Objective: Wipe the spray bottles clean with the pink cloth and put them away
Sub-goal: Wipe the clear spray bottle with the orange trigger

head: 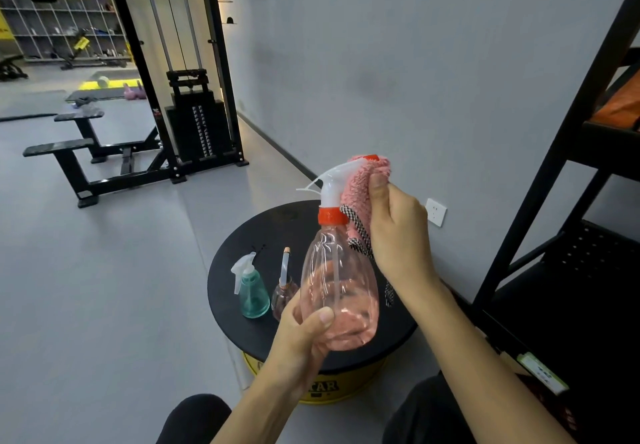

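Wiping pink spray bottle point(341, 280) — cloth point(360, 197) in right hand point(398, 232).

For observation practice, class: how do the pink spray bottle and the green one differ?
The pink spray bottle is held by the left hand; the green spray bottle stands on the black round top. The right hand presses the pink cloth to the pink bottle's head; nothing touches the green one. The pink one has an orange collar, the green one none. Both are translucent with white trigger heads.

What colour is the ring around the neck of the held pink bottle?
The ring is orange-red; the head view shows it best.
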`<action>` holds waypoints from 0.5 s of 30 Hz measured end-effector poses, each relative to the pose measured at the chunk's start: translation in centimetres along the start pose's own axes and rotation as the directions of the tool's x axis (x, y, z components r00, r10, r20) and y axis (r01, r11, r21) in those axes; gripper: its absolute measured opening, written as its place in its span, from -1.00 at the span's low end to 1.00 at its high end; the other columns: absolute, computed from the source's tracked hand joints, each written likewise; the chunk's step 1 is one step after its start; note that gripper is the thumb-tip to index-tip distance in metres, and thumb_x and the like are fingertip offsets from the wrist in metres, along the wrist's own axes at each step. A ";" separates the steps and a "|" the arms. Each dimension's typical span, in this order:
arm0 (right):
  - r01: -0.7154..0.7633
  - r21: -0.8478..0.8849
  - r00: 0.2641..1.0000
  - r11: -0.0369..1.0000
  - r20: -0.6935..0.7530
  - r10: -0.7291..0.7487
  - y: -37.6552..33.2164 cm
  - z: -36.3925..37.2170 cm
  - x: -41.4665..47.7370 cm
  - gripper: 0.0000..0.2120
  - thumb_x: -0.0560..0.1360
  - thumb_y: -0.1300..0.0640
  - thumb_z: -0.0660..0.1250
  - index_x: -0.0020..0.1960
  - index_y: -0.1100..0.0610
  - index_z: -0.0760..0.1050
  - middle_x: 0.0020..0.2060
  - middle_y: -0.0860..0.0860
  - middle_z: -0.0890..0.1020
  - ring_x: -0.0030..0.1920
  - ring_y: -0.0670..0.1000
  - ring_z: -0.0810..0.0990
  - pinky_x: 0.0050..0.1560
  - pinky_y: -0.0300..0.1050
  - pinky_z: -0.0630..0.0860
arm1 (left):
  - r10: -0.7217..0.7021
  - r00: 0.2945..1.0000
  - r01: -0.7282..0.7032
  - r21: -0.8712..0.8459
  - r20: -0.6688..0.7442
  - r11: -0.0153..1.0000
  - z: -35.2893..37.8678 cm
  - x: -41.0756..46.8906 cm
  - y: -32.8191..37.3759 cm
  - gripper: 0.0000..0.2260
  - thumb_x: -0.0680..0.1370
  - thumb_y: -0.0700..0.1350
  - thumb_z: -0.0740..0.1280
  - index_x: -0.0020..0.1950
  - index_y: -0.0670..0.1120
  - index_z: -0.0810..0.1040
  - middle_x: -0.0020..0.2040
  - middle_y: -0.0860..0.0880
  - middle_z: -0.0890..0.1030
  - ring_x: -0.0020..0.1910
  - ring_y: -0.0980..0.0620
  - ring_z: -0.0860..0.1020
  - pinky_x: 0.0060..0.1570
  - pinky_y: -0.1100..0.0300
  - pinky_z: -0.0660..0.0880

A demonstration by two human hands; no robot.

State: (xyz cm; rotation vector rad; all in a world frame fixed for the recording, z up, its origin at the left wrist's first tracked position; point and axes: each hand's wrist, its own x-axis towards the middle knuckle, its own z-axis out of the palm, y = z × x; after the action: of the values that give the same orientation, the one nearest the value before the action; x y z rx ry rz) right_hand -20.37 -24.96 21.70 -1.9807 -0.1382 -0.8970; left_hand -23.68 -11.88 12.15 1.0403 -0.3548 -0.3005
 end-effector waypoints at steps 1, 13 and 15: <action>0.003 0.002 1.000 1.000 0.013 -0.003 0.1 0.0 -0.3 -0.53 0.68 0.04 0.06 -0.41 0.01 0.16 -0.59 -0.10 0.25 -0.53 -0.16 0.33 -0.50 -0.36 0.23 | 0.009 1.000 -0.009 -0.010 -0.008 1.000 -0.1 0.0 0.1 -0.28 0.04 0.22 0.66 0.16 0.05 0.66 0.07 -0.23 0.68 0.01 -0.20 0.67 -0.07 -0.03 0.63; 0.028 -0.035 0.999 0.999 0.025 -0.028 0.0 -0.3 0.2 -0.54 0.66 -0.02 0.08 -0.41 0.03 0.16 -0.55 -0.11 0.25 -0.49 -0.10 0.29 -0.49 -0.27 0.21 | -0.024 0.999 0.023 0.032 0.022 0.999 -0.3 -0.2 0.4 -0.28 0.03 0.24 0.65 0.15 0.10 0.66 0.07 -0.19 0.68 0.02 -0.17 0.67 -0.06 -0.02 0.62; 0.039 -0.030 0.999 0.999 0.033 -0.038 0.0 -0.3 -0.1 -0.55 0.65 -0.04 0.08 -0.40 0.03 0.16 -0.56 -0.11 0.24 -0.49 -0.09 0.28 -0.49 -0.28 0.20 | -0.011 1.000 0.010 0.032 0.024 0.999 -0.3 -0.1 0.6 -0.29 0.02 0.25 0.65 0.14 0.10 0.67 0.04 -0.17 0.69 -0.01 -0.15 0.67 -0.10 0.01 0.63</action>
State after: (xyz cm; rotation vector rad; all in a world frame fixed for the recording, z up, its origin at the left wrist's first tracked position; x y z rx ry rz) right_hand -20.61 -25.17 21.79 -2.0280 -0.1830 -0.8967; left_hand -23.58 -11.34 12.56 1.0708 -0.3769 -0.3183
